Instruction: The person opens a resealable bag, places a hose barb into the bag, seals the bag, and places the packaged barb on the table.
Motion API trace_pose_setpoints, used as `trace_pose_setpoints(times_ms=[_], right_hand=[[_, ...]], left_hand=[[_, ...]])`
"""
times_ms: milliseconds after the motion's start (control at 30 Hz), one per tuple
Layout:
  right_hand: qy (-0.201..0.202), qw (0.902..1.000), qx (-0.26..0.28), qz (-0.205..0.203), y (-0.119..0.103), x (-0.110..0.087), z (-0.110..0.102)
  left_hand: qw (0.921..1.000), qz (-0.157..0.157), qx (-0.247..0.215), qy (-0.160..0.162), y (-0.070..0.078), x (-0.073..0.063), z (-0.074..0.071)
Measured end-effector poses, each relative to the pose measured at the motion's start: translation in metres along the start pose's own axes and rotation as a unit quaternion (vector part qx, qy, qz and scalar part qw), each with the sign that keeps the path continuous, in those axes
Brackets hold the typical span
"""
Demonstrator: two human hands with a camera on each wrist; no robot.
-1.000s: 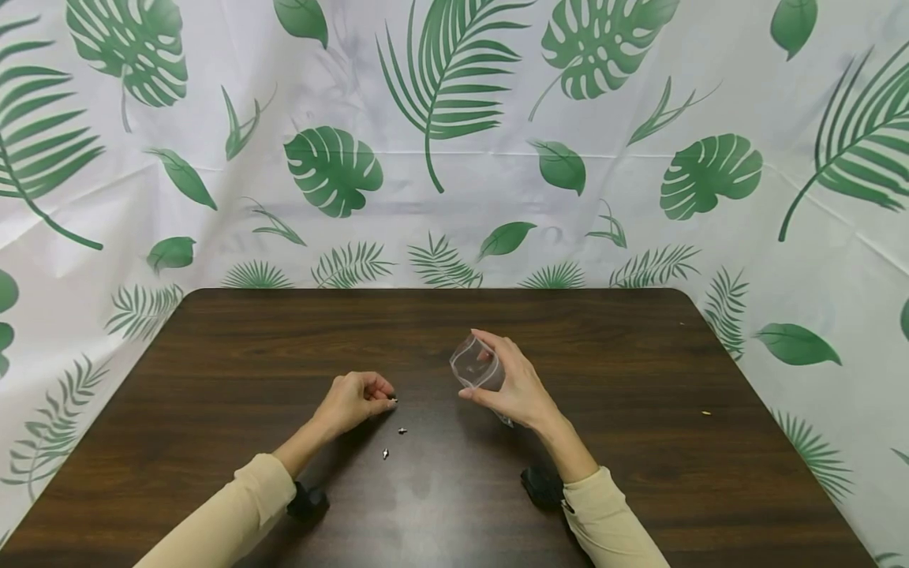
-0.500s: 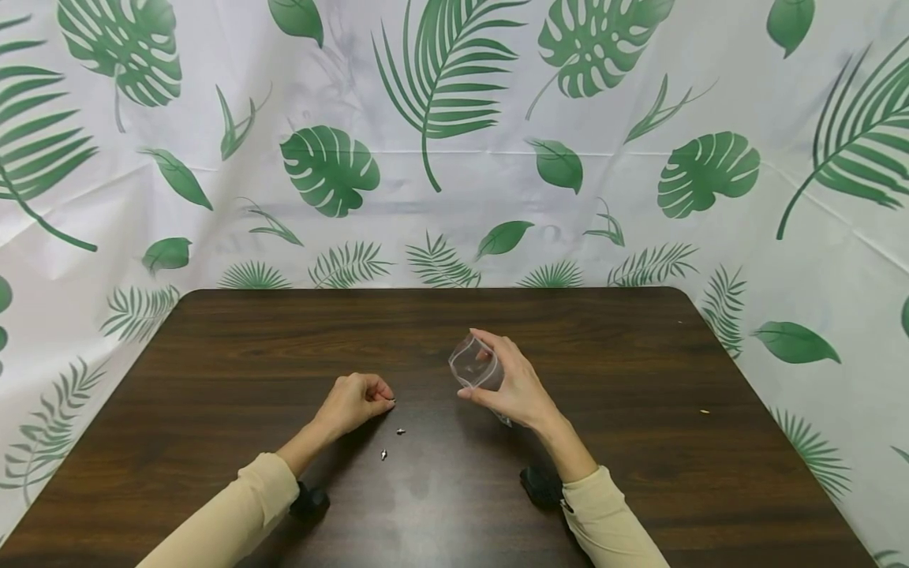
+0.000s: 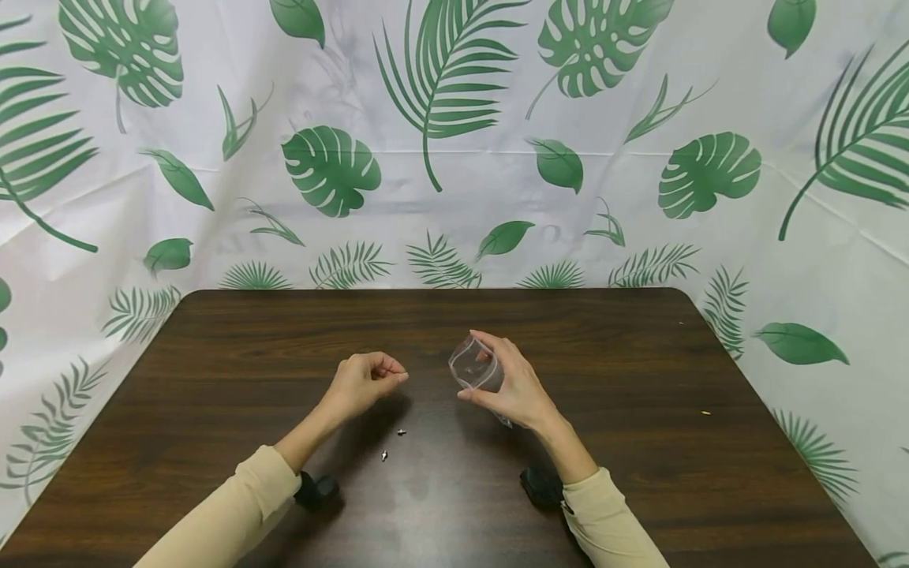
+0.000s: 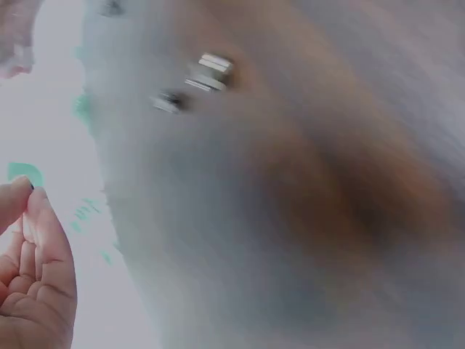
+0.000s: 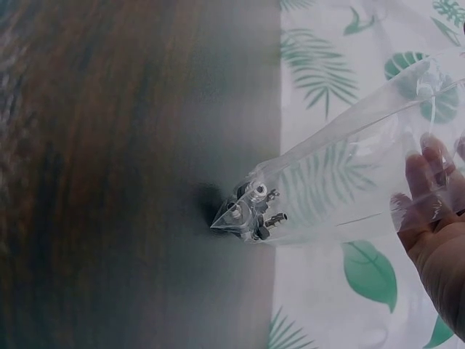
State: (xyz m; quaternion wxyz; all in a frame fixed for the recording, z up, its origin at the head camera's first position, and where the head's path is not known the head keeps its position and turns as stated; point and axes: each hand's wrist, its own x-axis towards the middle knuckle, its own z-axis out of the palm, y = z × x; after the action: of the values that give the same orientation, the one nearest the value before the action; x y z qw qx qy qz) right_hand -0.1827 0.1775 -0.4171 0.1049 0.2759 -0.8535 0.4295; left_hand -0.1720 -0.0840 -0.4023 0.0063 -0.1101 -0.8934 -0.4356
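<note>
My left hand [image 3: 362, 384] is raised over the table, thumb and fingertip pinched together. In the left wrist view a dark speck of a small metal fitting shows between those fingertips; the rest of it is hidden. Two more small silvery metal fittings lie below this hand, one fitting [image 3: 402, 432] a little farther off than the other fitting [image 3: 385, 455]. My right hand [image 3: 520, 386] grips a clear plastic bag [image 3: 474, 364] around its mouth, which is spread wide and faces left. Several metal fittings [image 5: 254, 211] sit gathered in the bag's bottom corner.
A dark wood-grain table [image 3: 604, 331] spans the view, with a white leaf-print sheet [image 3: 469, 213] hanging behind. A small yellowish scrap [image 3: 706, 412] lies at the right. Black wrist-worn devices sit under both forearms, the right device [image 3: 541, 487] close to the tabletop.
The left hand first pinched a fitting on the table, then lifted it up and slightly right, toward the bag. The right hand and bag have stayed in place.
</note>
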Motion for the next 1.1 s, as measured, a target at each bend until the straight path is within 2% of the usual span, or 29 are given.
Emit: trace_pose_setpoints(times_ms=[267, 533, 800, 967, 1100], right_hand=[[0.003, 1.0000, 0.006, -0.004, -0.001, 0.001, 0.001], [0.001, 1.0000, 0.004, -0.003, -0.001, 0.000, 0.001], [0.005, 0.9999, 0.000, -0.010, -0.002, 0.000, 0.000], [0.005, 1.0000, 0.001, -0.005, -0.002, 0.000, 0.000], [0.007, 1.0000, 0.001, -0.002, -0.002, 0.001, -0.001]], left_hand=[[0.9973, 0.050, -0.051, 0.017, 0.043, 0.007, 0.000], [0.9920, 0.094, -0.084, 0.007, 0.066, 0.010, 0.012], [0.9902, 0.113, -0.081, 0.003, 0.072, 0.014, 0.024], [0.9900, 0.110, -0.086, 0.020, 0.068, 0.011, 0.021], [0.9910, 0.095, -0.090, 0.026, 0.062, 0.009, 0.015]])
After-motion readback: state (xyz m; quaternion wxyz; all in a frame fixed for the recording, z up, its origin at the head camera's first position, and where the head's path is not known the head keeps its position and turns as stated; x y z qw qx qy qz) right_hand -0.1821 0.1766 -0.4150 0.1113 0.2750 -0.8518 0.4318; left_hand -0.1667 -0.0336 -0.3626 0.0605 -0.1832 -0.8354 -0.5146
